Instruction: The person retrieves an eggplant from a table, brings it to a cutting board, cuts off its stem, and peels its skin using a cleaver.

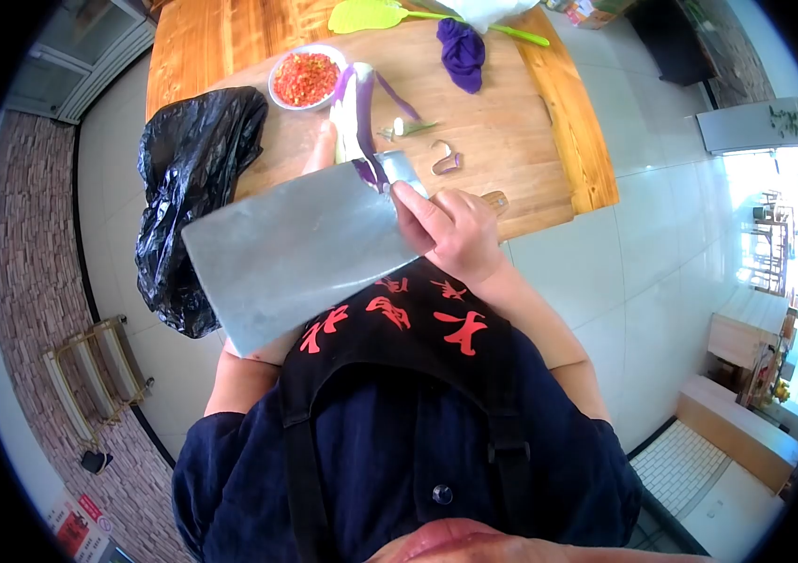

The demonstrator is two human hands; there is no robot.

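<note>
A broad metal cleaver (300, 249) is in my right hand (455, 235), its blade spread to the left over the board's front edge. Beyond the blade stands out a partly peeled eggplant (354, 113), white with purple strips; a purple peel strip hangs at its near end by the cleaver. My left hand (323, 145) is beside the eggplant, mostly hidden behind the blade, with its fingers wrapped round the eggplant's left side. Loose peel and a cut stem piece (448, 161) lie on the wooden cutting board (511, 122).
A white bowl of chopped red chili (305, 79) stands at the board's back left. A black plastic bag (194, 188) hangs over the table's left edge. Toward the back are a purple cloth (461, 56) and a green fly swatter (369, 14).
</note>
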